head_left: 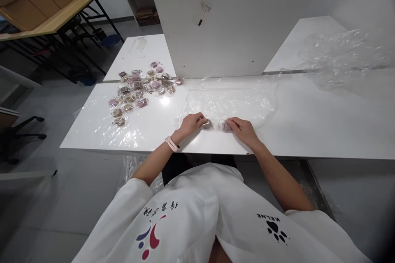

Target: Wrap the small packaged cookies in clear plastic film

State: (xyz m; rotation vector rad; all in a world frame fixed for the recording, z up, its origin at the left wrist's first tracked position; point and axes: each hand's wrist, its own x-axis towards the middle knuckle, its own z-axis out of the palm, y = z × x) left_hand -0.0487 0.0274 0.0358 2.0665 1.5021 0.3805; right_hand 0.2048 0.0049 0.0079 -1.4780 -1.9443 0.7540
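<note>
My left hand point(193, 123) is closed, its fingertips pinching a small dark snack in clear wrapping point(207, 125) low over the white table. A short gap to the right, my right hand point(244, 130) pinches a second wrapped snack point(226, 126), brownish in colour. Beyond both hands, a large transparent plastic bag point(231, 104) lies flat, its near edge close to my fingers. To the left is a loose spread of several individually wrapped round snacks point(138, 86), pink, brown and tan. A pale pink watch band point(172, 144) circles my left wrist.
A white upright panel point(228, 20) borders the far side of the white table point(308, 127). Crumpled clear plastic point(345, 59) is heaped at the right. Below the table's front edge hangs more plastic point(132, 166). A wooden-topped table point(58, 20) stands at the far left.
</note>
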